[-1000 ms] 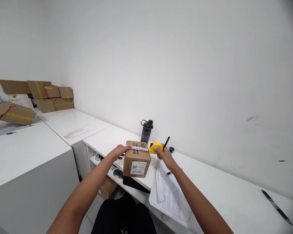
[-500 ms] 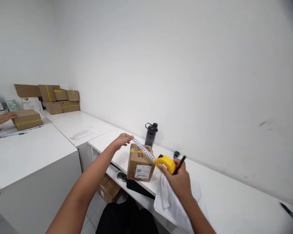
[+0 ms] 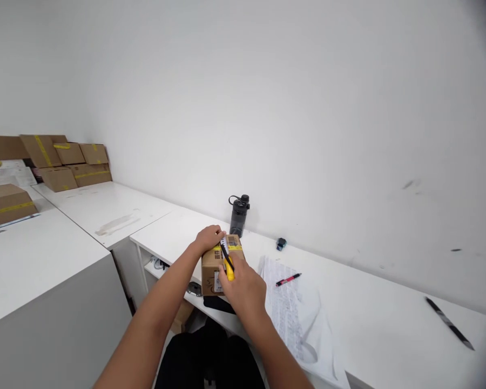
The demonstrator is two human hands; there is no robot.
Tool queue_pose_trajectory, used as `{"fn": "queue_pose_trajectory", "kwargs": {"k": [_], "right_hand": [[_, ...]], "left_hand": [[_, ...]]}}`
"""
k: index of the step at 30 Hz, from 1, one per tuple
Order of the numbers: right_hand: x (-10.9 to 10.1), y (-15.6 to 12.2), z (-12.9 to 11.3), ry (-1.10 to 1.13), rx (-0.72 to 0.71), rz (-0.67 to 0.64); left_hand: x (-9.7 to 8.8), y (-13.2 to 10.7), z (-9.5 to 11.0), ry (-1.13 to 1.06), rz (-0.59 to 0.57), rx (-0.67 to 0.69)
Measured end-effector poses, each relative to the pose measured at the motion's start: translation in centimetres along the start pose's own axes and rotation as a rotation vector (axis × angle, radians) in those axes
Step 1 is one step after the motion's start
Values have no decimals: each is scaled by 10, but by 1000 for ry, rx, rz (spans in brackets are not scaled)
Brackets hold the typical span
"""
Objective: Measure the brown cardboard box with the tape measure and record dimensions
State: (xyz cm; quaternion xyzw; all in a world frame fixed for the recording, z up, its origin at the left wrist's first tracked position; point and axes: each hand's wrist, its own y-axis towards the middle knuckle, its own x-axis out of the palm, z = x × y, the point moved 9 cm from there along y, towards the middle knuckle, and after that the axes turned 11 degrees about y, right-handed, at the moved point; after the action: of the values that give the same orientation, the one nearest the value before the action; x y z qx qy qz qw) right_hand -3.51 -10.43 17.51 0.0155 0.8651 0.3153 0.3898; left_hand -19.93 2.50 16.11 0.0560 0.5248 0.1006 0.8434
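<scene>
A small cardboard box [image 3: 210, 273] with yellow tape on its top and a white label on its front stands on the white desk. My right hand [image 3: 246, 283] is closed around a yellow tape measure [image 3: 229, 270] at the box's top front edge, with a slim black pen [image 3: 225, 253] also in its grip. A short stretch of blade runs over the box top. At the far edge, my left hand [image 3: 209, 238] pinches the blade's end; its fingertips are partly hidden.
Behind the box stands a dark water bottle [image 3: 238, 216]. Printed papers [image 3: 281, 313] bearing a red pen [image 3: 289, 279] lie to the right, near a small dark object [image 3: 281, 244]. Farther right is a black pen-like item [image 3: 449, 323]. Cardboard boxes [image 3: 71, 162] are stacked at the far left.
My right hand has moved left and turned over the box with the tape measure, and the exposed blade is shorter. The view has shifted right; another person's hand at the left is out of sight.
</scene>
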Motion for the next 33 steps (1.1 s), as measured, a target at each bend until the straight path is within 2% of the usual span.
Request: {"fn": "queue_pose_trajectory", "kwargs": {"k": [3,6,10,14,16,18,22,24,26,28,30,33], "right_hand": [[3,-5,-7,-45,-48,3],[2,-9,-3,-32,-52,31],[5,-11,3,-18,-57,43],[9,-18,13,57,-48,145],[11,-23,29,163,6,191],[16,-30,55,320,123,200],[24,-65,114,648,431,266],[24,-90,133,777,545,347],[29,-115,142,910,646,384],[38,-137,144,1050,757,380],[43,-154,146,1156,837,376],[36,-169,158,1165,881,429]], "left_hand": [[0,-1,-3,51,-20,10],[1,-2,-3,85,-11,-12],[-4,-6,4,93,73,-23],[-23,-12,20,78,177,24],[-33,-20,37,49,200,78],[-36,-34,59,51,171,143],[-16,-78,112,253,35,389],[-5,-95,121,332,34,477],[0,-97,101,398,68,398],[0,-91,62,444,86,236],[2,-88,25,406,85,169],[-4,-100,-18,232,274,116]]}}
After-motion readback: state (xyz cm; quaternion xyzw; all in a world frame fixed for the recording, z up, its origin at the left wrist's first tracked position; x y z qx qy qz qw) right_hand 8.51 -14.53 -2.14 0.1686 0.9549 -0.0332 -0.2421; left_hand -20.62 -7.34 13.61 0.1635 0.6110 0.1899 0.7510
